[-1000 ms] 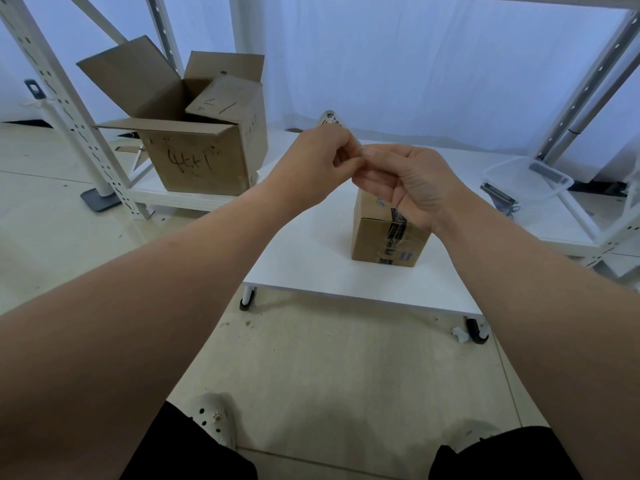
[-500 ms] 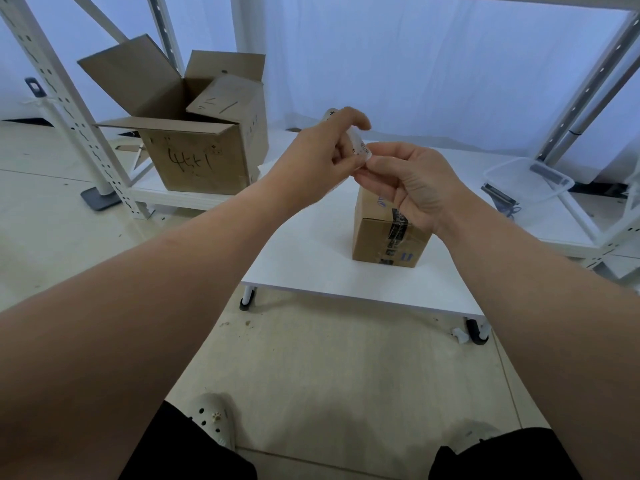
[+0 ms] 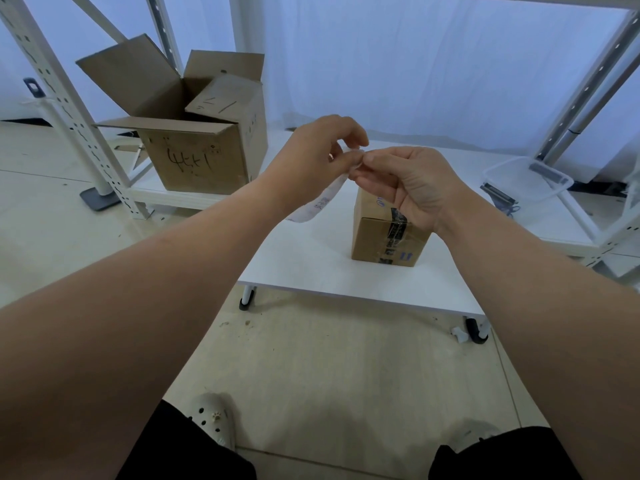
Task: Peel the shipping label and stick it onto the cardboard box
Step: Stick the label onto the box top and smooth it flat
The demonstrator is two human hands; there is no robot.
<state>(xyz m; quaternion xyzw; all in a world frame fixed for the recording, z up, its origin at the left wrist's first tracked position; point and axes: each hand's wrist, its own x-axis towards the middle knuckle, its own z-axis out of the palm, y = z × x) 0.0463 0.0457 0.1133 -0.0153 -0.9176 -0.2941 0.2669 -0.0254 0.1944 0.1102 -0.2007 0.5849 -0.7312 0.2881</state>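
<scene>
White label strip trails down-left from my pinch — left hand and right hand both closed on its top end — with the cardboard box on the surface directly below my right.

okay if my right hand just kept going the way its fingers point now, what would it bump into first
Almost at once, the left hand. The right hand points its fingertips leftward, and they already meet the left hand's at the top of the shipping label. Depth is hard to judge, but nothing else lies between them.
</scene>
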